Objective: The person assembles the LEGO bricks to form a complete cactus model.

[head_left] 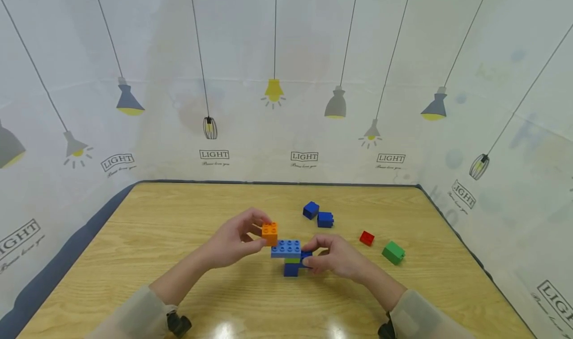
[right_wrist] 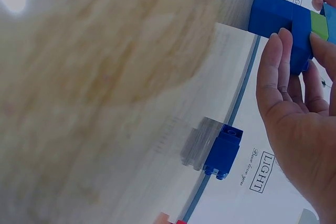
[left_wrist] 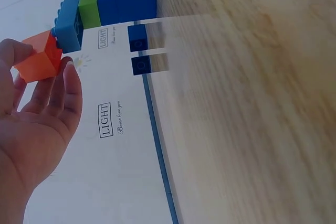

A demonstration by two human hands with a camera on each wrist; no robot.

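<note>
An orange brick [head_left: 269,234] is pinched between the thumb and fingers of my left hand [head_left: 239,237], right at the left end of a light blue brick [head_left: 286,249]. That light blue brick tops a small stack, with a lime green brick [left_wrist: 90,9] under it and dark blue bricks [left_wrist: 135,1] at the bottom. On the stack's right side, my right hand [head_left: 333,257] grips a dark blue brick [right_wrist: 300,40] that juts out below the light blue one. In the right wrist view its thumb and fingers lie on either side of that brick.
Two loose dark blue bricks [head_left: 325,219] lie behind the stack, toward the table's far side. To the right are a red brick [head_left: 367,238] and a green brick [head_left: 394,253]. A printed curtain [head_left: 250,165] stands around the wooden table [head_left: 188,205].
</note>
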